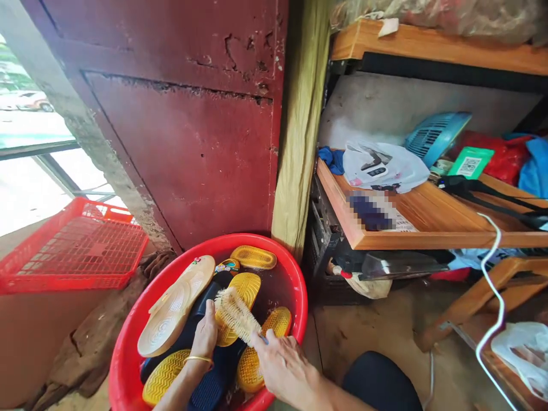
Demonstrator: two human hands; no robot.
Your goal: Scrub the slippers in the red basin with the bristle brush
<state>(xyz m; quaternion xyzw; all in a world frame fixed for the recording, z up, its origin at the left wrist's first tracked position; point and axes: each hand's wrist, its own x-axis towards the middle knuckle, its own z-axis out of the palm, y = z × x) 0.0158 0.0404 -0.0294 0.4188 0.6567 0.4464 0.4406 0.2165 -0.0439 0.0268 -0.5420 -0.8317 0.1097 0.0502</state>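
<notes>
The right hand (280, 357) is closed around the handle of a brush (240, 319), and a small blue part of this handle shows near the fingers. The brush points away from this hand, toward the upper left, and its bristles lie over a yellow shoe (249, 287) that is turned with the sole up. This shoe is inside the red basin (301, 297), near its middle. The long axis of the sole goes from upper right to lower left, so the brush crosses it at an angle and does not lie along it.

The left hand (204, 337) is the nearer one to the shoe: it is at the left edge of the sole, with the thumb raised just beside it. The other fingers are hidden, so I cannot tell whether this hand grips the shoe or only rests against it. The right hand is at the lower right of the same shoe, and only the brush spans this gap.

On the left side of the basin, a pale sandal (177, 311) leans, well apart from the brush. Another yellow sole (166, 374) lies below it, close to the left forearm.
</notes>
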